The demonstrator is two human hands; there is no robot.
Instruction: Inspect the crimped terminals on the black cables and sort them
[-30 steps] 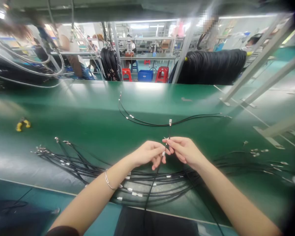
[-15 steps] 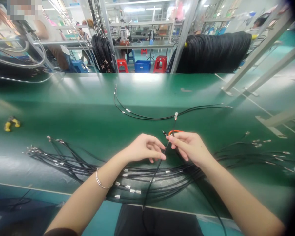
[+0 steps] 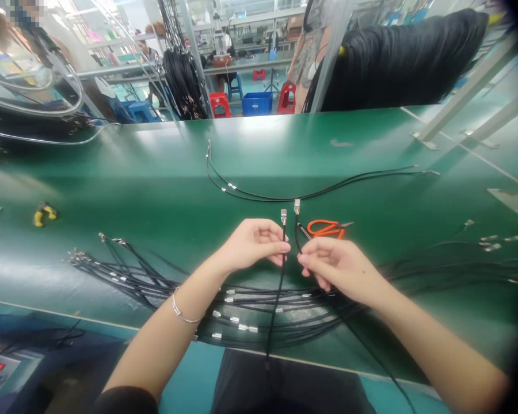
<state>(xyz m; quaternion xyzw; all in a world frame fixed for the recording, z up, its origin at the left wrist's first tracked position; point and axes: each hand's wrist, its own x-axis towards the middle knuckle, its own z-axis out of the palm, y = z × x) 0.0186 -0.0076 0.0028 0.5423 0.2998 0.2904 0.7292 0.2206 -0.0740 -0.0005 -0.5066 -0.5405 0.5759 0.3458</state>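
Note:
My left hand (image 3: 259, 248) pinches a black cable (image 3: 277, 296) between thumb and fingertips, its metal-tipped connector end (image 3: 284, 216) pointing up. Close beside it, my right hand (image 3: 334, 261) grips a second black cable end, whose silvery connector (image 3: 297, 206) stands slightly higher. The two ends are side by side, apart from each other. Just beyond my right hand lie orange-handled scissors (image 3: 326, 229), with a thin dark pointed object (image 3: 303, 232) near them. Under my wrists, a bundle of black cables (image 3: 242, 299) with white tags stretches across the green table.
Two thin cables (image 3: 263, 199) curve across the table (image 3: 164, 198) farther out. Yellow-handled pliers (image 3: 44, 214) lie on the left. Metal posts (image 3: 444, 121) rise at the right; a thick hank of black cable (image 3: 397, 63) hangs behind. People are in the background, one beside a red stool (image 3: 287, 98).
My hands have drawn slightly apart, and each now holds a cable end where one connector showed before. The scissors are more exposed. The view has shifted, and a person appears behind.

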